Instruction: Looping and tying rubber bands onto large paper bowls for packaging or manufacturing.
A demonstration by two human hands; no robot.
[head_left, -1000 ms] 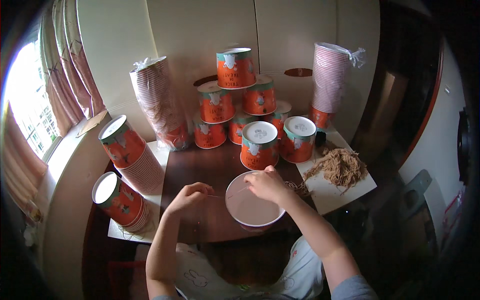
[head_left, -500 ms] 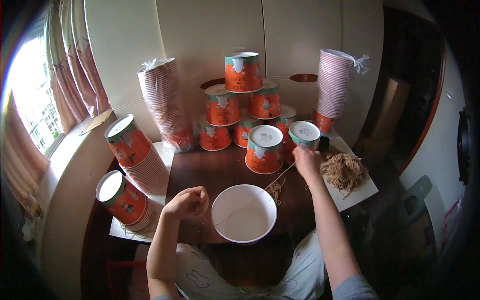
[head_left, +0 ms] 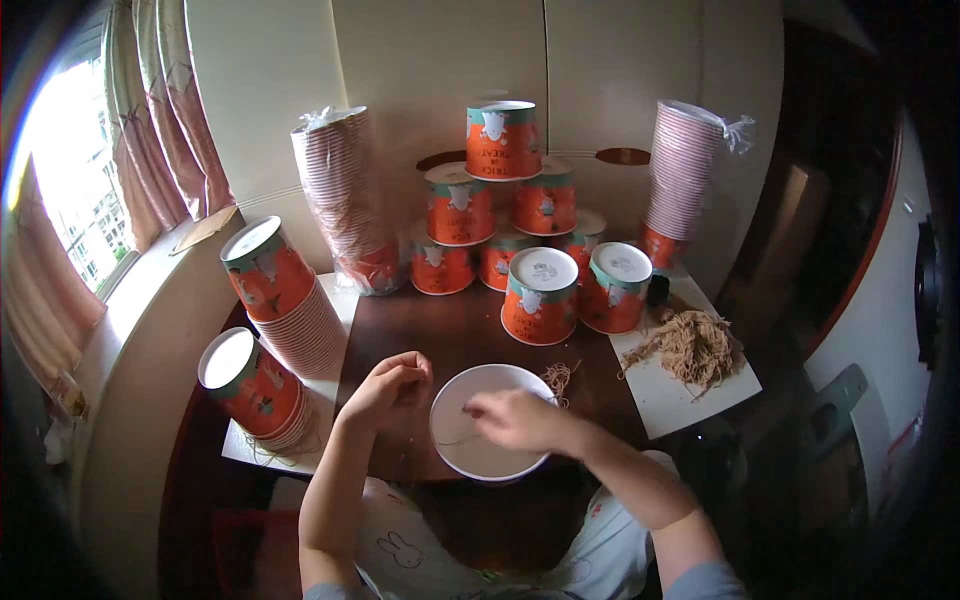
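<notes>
A white paper bucket [head_left: 478,468] stands open side up at the table's near edge, its inside facing me. Just left of its rim is my left hand [head_left: 385,390], fingers curled together; what they pinch, if anything, is too small to make out. My right hand [head_left: 520,420] reaches over the bucket's mouth, smeared by motion, its fingers drawn together. A thin string [head_left: 458,442] shows against the white inside near those fingertips; whether they grip it is unclear. Beyond the bucket's right rim lies a small tangle of tan string [head_left: 558,380].
Upturned orange buckets [head_left: 540,305] stand at the table's far side, some stacked in a pyramid [head_left: 503,140]. Wrapped bucket stacks rise at the back left [head_left: 340,180] and back right [head_left: 683,170]. Leaning stacks [head_left: 262,395] line the left. A tan string pile [head_left: 697,348] rests on a white board.
My right hand has come from the upturned bucket at the far right, where it held a string, back over the white bucket. My left hand stays near the rim. The view has shifted slightly.
</notes>
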